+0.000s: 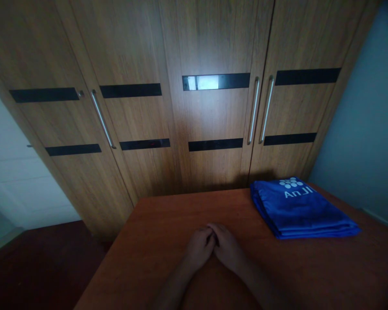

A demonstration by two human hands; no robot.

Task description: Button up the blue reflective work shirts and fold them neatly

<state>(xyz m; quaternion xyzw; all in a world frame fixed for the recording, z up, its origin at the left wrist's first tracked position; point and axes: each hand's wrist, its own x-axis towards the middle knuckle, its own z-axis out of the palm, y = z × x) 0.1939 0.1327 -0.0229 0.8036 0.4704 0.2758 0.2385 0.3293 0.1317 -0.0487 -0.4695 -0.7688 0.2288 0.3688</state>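
Observation:
My left hand (pixel 201 244) and my right hand (pixel 226 246) rest together on the reddish-brown wooden table (pixel 168 219). Their fingers are closed and bent inward, meeting at the tips, where the right hand's fingers partly overlap the left's. A small dark gap shows between the two palms, and nothing can be seen in either hand. To the right of my hands, apart from them, a folded blue cloth (pixel 297 211) lies on the table. White dots and white lettering, which looks mirrored, are printed on its top.
A wooden wardrobe (pixel 210 116) with dark strips and metal handles (pixel 254 111) stands behind the table's far edge. A pale blue wall (pixel 368 129) is on the right. At left are a white door (pixel 22 176) and a dark red floor (pixel 45 262).

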